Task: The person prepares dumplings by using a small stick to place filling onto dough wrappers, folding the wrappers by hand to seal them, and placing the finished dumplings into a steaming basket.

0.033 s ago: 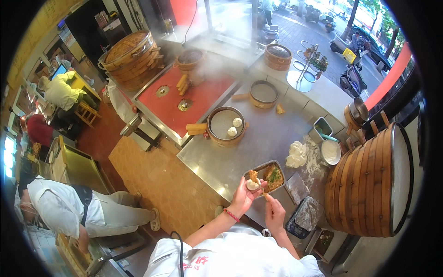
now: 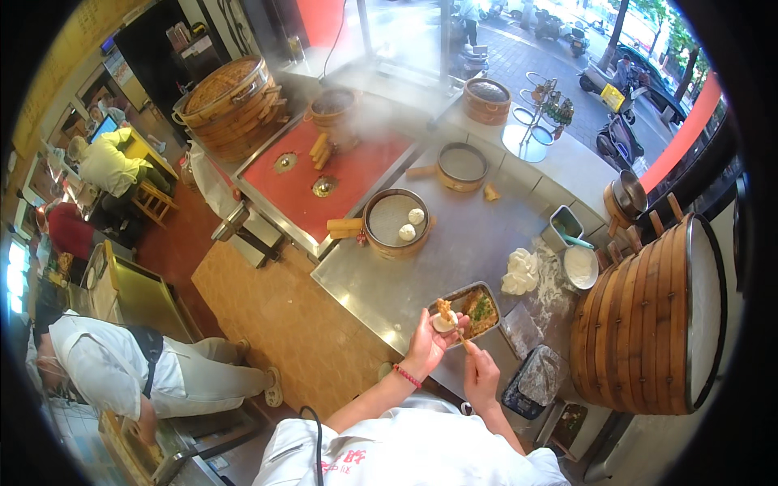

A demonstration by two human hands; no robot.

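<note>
Cupping left hand (image 2: 425,342): grip spread, palm up, carrying the wrapper (image 2: 443,326) at the near left side of the tray (image 2: 497,312); whether the thumb pinches the edge cannot be told.
Right hand (image 2: 483,374): grip closed around a stick (image 2: 468,345), whose tip lies near the left fingertips; contact with the wrapper cannot be made out.
Risk, spill: the filling (image 2: 445,309) stands tall toward the wrapper's far side; a tilt of the palm could tip it onto the table (image 2: 356,283) or into the tray.
Risk, tear: the wrapper is probably soft and thin, so a hard push of the stick could pierce it.
Risk, smear: filling dragged across the wrapper's edge could leave it slick and harder to hold.
Risk, knock: a dip of the left hand could catch the tray's rim and jolt the load.
Wrapper: pale, smooth, bowed to the palm; its outline is partly hidden by filling and fingers.
Filling: orange-brown, lumpy, moist in appearance; more of it lies in the tray, with a chopped green patch.
Buns (image 2: 416,216): two, white, rounded, apart from each other in the steamer (image 2: 393,207) farther along the table.
</note>
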